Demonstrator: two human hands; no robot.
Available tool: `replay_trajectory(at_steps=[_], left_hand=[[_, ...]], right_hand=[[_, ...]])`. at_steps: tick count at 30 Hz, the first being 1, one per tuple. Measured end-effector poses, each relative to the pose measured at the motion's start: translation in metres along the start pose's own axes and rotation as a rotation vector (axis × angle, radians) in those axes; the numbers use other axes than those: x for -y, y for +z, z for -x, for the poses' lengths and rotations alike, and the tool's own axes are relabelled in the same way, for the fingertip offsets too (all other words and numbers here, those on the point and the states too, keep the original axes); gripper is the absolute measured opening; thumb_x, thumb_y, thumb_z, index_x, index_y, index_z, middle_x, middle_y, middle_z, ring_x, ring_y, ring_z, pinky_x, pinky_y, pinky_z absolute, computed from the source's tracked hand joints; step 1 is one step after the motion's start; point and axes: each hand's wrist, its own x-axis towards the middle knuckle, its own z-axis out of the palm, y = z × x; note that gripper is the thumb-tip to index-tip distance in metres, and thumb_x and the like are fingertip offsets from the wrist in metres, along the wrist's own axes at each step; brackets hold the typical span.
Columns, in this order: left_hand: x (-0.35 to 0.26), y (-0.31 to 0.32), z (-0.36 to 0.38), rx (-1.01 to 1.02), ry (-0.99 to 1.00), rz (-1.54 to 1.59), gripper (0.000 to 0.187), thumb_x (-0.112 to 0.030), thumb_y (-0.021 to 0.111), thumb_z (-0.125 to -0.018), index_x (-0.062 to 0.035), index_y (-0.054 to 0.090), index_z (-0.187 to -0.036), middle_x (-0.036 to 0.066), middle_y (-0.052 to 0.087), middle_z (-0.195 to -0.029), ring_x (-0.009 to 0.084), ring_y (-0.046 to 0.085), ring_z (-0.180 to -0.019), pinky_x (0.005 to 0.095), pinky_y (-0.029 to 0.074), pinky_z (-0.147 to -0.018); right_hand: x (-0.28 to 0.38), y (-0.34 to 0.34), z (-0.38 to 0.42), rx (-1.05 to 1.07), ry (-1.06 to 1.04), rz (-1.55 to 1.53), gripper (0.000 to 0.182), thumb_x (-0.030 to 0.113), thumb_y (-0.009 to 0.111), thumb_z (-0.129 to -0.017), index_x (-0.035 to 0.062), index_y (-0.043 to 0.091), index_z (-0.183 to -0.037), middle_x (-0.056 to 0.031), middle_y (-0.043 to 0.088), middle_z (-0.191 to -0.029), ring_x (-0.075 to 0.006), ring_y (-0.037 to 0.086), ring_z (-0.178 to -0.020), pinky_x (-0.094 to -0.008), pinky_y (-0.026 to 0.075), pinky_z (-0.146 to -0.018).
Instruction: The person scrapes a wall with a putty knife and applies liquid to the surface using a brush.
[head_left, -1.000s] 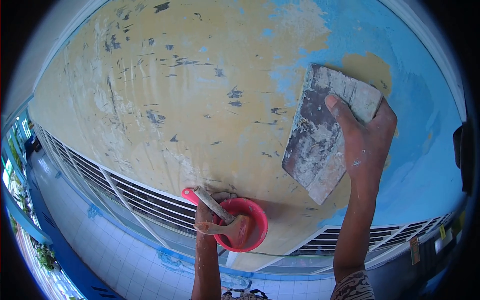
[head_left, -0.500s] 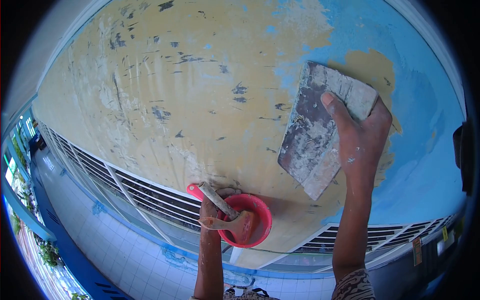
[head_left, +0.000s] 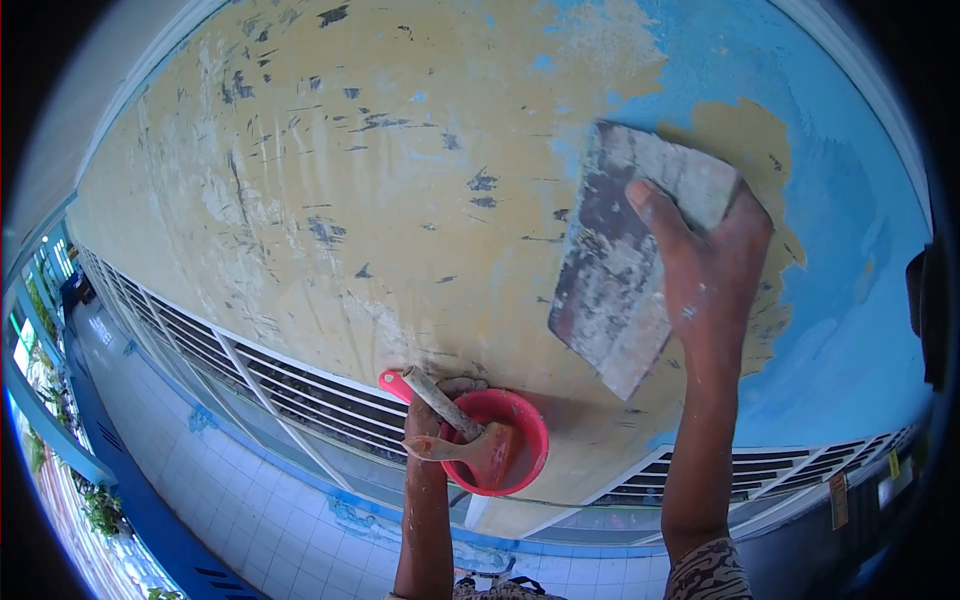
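Your right hand [head_left: 715, 265] grasps the wide, residue-caked scraper [head_left: 605, 285] at the wall's [head_left: 400, 250] beige-blue boundary, thumb across its face, apparently for blade control; wall contact cannot be confirmed. Your left hand [head_left: 419, 416] grips the pink dipper [head_left: 540, 440] below, presumably keeping the paintbrush [head_left: 490, 455] within reach.

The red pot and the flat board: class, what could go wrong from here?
The brush juts out of the red pot, so a tilt of the left hand might tip it out. The right hand holds the flat board toward one side, so the board could twist.
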Motion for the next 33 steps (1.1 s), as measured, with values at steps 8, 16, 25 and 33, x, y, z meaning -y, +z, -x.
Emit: replay_trajectory(at_steps=[8, 16, 25, 33], left_hand=[[-0.001, 0.002, 0.001, -0.002, -0.053, 0.215, 0.035, -0.022, 0.046, -0.102, 0.0074, 0.057, -0.117, 0.018, 0.069, -0.106, 0.0237, 0.07, -0.091, 0.0313, 0.061, -0.077], [-0.001, 0.006, 0.001, -0.013, 0.03, 0.051, 0.037, -0.023, 0.044, -0.103, 0.0078, 0.054, -0.119, 0.02, 0.068, -0.106, 0.0253, 0.071, -0.09, 0.033, 0.062, -0.077], [0.005, -0.001, 0.0, 0.035, 0.041, 0.067, 0.037, -0.021, 0.042, -0.103, 0.0077, 0.049, -0.125, 0.022, 0.068, -0.108, 0.0275, 0.071, -0.092, 0.0335, 0.062, -0.078], [0.007, -0.001, -0.001, 0.021, 0.006, 0.096, 0.039, -0.021, 0.038, -0.104, 0.0103, 0.047, -0.125, 0.023, 0.066, -0.107, 0.0308, 0.07, -0.091, 0.0375, 0.063, -0.078]], right_hand=[[0.002, 0.007, 0.002, -0.02, -0.041, 0.027, 0.021, -0.004, 0.071, -0.079, -0.0077, 0.065, -0.098, -0.0138, 0.072, -0.091, -0.0174, 0.069, -0.079, -0.0317, 0.054, -0.075], [0.002, 0.005, 0.001, -0.047, -0.06, 0.068, 0.02, -0.001, 0.073, -0.079, -0.0064, 0.066, -0.097, -0.0149, 0.072, -0.089, -0.021, 0.07, -0.078, -0.0347, 0.053, -0.074], [0.005, 0.001, 0.001, -0.003, -0.074, 0.108, 0.031, 0.001, 0.075, -0.08, -0.0066, 0.064, -0.108, -0.0126, 0.071, -0.099, -0.0171, 0.066, -0.086, -0.0329, 0.052, -0.08], [-0.007, -0.01, 0.008, -0.009, -0.083, 0.097, 0.031, 0.002, 0.076, -0.081, -0.0058, 0.064, -0.109, -0.0118, 0.07, -0.098, -0.0161, 0.065, -0.086, -0.0321, 0.052, -0.08]])
